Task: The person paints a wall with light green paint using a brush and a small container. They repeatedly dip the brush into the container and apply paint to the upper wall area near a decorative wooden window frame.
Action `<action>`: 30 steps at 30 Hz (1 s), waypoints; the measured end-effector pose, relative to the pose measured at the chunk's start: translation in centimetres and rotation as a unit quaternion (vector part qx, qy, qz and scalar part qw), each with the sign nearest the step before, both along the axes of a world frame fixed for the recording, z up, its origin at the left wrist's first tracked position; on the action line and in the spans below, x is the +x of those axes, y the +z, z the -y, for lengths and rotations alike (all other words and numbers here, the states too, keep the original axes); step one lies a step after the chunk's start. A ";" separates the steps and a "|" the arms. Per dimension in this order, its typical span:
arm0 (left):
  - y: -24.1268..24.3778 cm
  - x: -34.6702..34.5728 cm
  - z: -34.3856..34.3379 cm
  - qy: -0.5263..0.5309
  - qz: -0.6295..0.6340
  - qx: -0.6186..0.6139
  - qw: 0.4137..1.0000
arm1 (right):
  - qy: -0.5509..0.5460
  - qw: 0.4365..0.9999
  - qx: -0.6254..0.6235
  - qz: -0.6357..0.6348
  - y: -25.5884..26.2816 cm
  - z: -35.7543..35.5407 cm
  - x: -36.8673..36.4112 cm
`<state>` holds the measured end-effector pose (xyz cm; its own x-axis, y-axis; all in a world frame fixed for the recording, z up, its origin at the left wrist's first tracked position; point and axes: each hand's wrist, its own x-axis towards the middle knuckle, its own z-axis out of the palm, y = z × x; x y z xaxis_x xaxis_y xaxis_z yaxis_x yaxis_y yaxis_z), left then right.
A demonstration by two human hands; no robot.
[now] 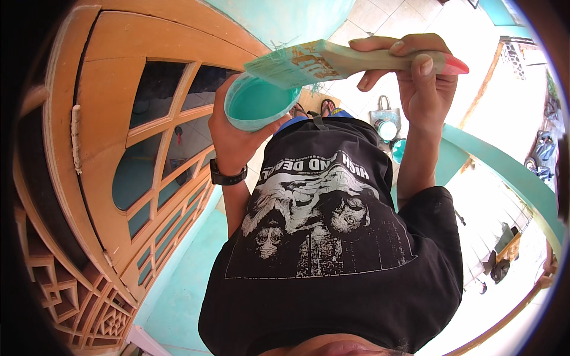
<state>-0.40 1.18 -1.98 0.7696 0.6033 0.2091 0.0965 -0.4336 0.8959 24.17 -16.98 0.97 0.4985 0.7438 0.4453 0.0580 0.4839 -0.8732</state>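
Observation:
My left hand (238, 138), with a black watch on its wrist, holds a round cup (256, 122) of turquoise paint (262, 100). Its thumb lies along the near side. My right hand (425, 75) grips the handle of a wide flat paintbrush (316, 64) with a red handle end. The brush lies almost level, its paint-coated bristles over the far rim of the cup, pointing left. Turquoise paint covers the bristles and much of the ferrule. Whether the bristles touch the rim cannot be told.
On the left stands an orange-brown wooden door (107, 80) with glass panes, beside a turquoise wall (191, 262). A bag (392, 109) and open paint containers (386, 130) are on the tiled floor, right of my feet. A turquoise ledge (512, 164) curves along the right.

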 end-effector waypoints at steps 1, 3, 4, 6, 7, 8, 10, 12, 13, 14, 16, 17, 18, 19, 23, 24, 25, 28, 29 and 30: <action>0.0 0.0 0.0 0.002 0.000 -0.001 1.000 | -0.001 1.000 -0.002 0.005 0.0 0.1 0.0; 0.1 0.0 -0.1 0.003 -0.007 0.016 1.000 | -0.002 1.000 -0.006 0.015 0.1 0.3 0.1; 0.2 0.0 -0.1 0.004 -0.010 0.024 1.000 | 0.000 1.000 -0.006 0.010 0.1 0.3 0.1; 0.1 0.0 -0.2 0.003 -0.006 0.025 1.000 | 0.002 1.000 -0.006 0.001 0.1 0.2 -0.1; 0.0 0.0 -0.2 0.003 -0.004 0.026 1.000 | 0.002 1.000 -0.009 0.003 0.1 0.2 -0.1; 0.0 0.1 -0.1 0.004 -0.008 0.025 1.000 | 0.003 1.000 -0.012 0.006 0.1 0.2 0.0; 0.2 0.2 0.0 0.005 -0.015 0.024 1.000 | 0.002 1.000 -0.004 -0.004 0.4 -0.1 -0.1; -0.1 0.4 0.1 0.003 -0.011 0.015 1.000 | 0.001 0.999 0.018 -0.028 1.1 -0.8 -0.6; -0.2 0.6 0.1 0.004 -0.008 0.012 1.000 | -0.002 0.999 0.015 -0.034 1.1 -0.9 -0.6; -0.1 0.7 0.2 0.001 -0.018 0.009 1.000 | -0.005 0.999 0.013 -0.041 1.0 -0.9 -0.6; 0.2 0.7 0.5 0.000 -0.036 0.003 0.999 | -0.008 0.999 0.011 -0.046 0.9 -0.9 -0.5; 0.1 0.7 0.5 0.001 -0.036 0.005 0.999 | -0.008 0.999 0.012 -0.045 0.8 -0.8 -0.4; -0.1 0.7 0.4 -0.003 -0.036 0.006 0.999 | -0.013 0.999 0.012 -0.044 0.8 -0.8 -0.3; -0.2 0.7 0.3 -0.006 -0.036 0.008 0.999 | -0.009 0.999 0.018 -0.050 0.9 -0.7 -0.2; 0.1 1.0 0.2 -0.006 -0.043 0.001 0.999 | -0.003 0.998 0.027 -0.053 1.0 -0.7 0.1; 0.1 1.0 0.2 -0.006 -0.040 0.000 0.999 | -0.003 0.998 0.026 -0.050 1.0 -0.7 0.2; 0.0 1.0 0.1 -0.007 -0.038 0.000 0.999 | -0.007 0.999 0.020 -0.049 0.9 -0.7 0.2; 0.1 1.1 0.0 -0.003 -0.032 0.003 0.999 | -0.018 0.999 0.001 -0.048 0.8 -0.8 0.2; 0.0 1.0 0.0 -0.004 -0.028 0.004 1.000 | -0.023 0.999 -0.007 -0.048 0.9 -0.7 0.2; -0.1 1.0 -0.1 -0.006 -0.025 0.005 1.000 | -0.030 0.998 -0.013 -0.050 0.9 -0.7 0.2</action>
<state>0.61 1.29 -2.07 0.7860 0.5925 0.1764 0.1361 -0.4441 0.8856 24.36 -16.27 1.91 0.5829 0.7225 0.3719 -0.0015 0.4586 -0.8886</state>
